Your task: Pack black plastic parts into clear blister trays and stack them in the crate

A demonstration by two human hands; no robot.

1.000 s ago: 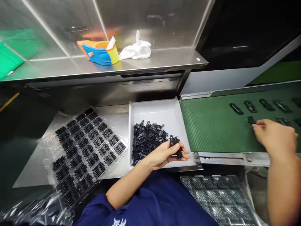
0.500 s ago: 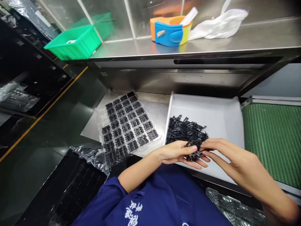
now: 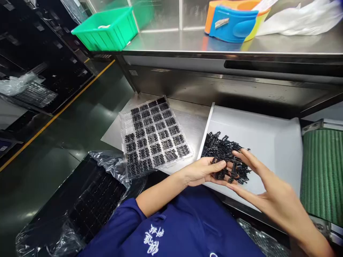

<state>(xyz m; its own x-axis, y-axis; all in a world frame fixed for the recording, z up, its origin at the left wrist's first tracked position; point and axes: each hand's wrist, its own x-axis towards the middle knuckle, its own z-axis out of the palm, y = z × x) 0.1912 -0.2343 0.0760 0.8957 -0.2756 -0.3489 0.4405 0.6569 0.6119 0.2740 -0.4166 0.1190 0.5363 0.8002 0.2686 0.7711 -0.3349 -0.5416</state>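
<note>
My left hand [image 3: 200,172] is closed around a bunch of small black plastic parts [image 3: 221,174], with the thumb pressed over them. My right hand [image 3: 276,189] is just to the right, its thumb and fingers spread apart around the right side of the bunch. Its thumb tip lies close to my left fingertips; whether it touches a part is unclear. Behind both hands, a loose pile of the same black parts [image 3: 218,144] lies in a white bin [image 3: 259,125]. To the left, a clear plastic tray [image 3: 128,123] carries rows of these parts in its compartments, with several left-side pockets bare.
A steel shelf [image 3: 171,44] runs across the back, bearing a green bin [image 3: 107,34], a blue-orange holder [image 3: 233,25] and a white plastic bag [image 3: 302,21]. Right of the white bin is a green ribbed belt [image 3: 323,171]. Black trays in clear wrap [image 3: 99,200] stand at lower left.
My right hand's fingers have spread from a pinch at the parts. The left hand still grips its bunch. The view has shifted, so the surroundings sit further right and slightly higher.
</note>
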